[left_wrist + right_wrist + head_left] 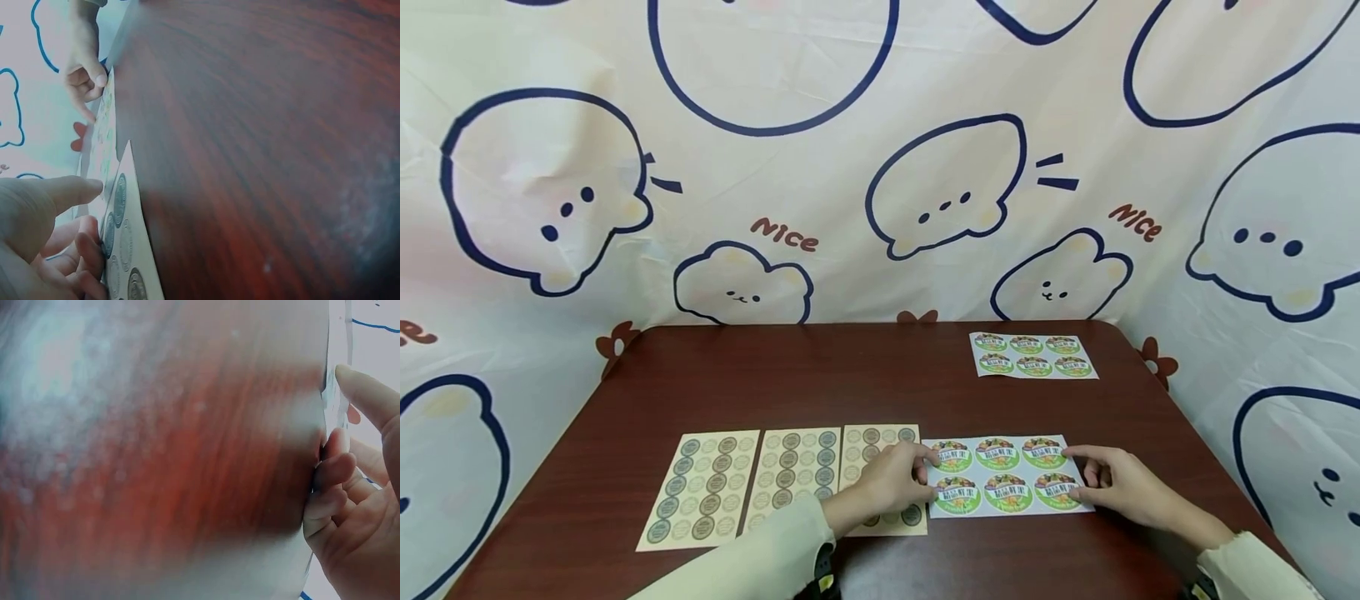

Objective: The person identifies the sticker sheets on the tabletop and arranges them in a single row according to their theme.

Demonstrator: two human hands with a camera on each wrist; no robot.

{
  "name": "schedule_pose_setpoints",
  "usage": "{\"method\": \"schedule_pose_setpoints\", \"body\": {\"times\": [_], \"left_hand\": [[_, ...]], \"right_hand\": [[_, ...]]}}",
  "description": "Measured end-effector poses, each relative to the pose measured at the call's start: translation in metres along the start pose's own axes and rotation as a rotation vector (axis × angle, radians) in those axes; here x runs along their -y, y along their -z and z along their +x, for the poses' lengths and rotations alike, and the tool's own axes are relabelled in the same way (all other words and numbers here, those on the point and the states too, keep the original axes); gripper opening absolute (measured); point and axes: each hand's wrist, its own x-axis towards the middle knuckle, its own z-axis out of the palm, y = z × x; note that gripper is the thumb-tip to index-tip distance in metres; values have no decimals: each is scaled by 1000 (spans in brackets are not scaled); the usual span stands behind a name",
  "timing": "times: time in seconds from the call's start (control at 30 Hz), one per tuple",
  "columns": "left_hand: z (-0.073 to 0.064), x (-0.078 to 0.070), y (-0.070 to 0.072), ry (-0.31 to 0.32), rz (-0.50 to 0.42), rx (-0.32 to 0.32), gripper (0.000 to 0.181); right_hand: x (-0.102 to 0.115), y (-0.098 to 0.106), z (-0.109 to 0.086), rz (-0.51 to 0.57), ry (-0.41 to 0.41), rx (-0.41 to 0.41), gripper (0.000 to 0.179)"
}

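A left hand [887,479] and right hand [1123,483], thumbs and forefingers apart, touched opposite edges of a sticker sheet [1006,475] between them, the left partly blocking beige sheets [807,471] beside it, another sheet [1033,355] beyond.

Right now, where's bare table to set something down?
Bare: the table behind the three beige sheets, left of the far sticker sheet; also left of the beige sheets. Crowded: the front row, with left hand and right hand at the near sticker sheet.
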Motion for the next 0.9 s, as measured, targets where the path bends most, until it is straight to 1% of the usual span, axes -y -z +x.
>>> {"method": "schedule_pose_setpoints", "body": {"times": [0.07, 0.23, 0.3, 0.4, 0.57, 0.63, 0.9], "left_hand": [[0, 0, 1, -6, -11, 11, 31], [-2, 0, 5, -7, -32, 15, 29], [-2, -1, 7, -7, -38, 13, 28], [-1, -2, 10, -22, -44, 4, 26], [6, -2, 13, -26, -63, -12, 18], [9, -2, 14, -26, -77, -8, 17], [26, -2, 21, -29, -85, -30, 21]], "right_hand": [[-1, 0, -1, -3, 2, -4, 58], [-3, -2, -2, -10, 5, -13, 56], [-3, -2, -2, -10, -1, -14, 56], [-1, 0, -2, -17, -5, -33, 54], [4, 8, 2, -31, 8, -82, 47], [5, 11, 5, -33, 14, -102, 45], [5, 20, 21, -57, 6, -163, 43]]}}
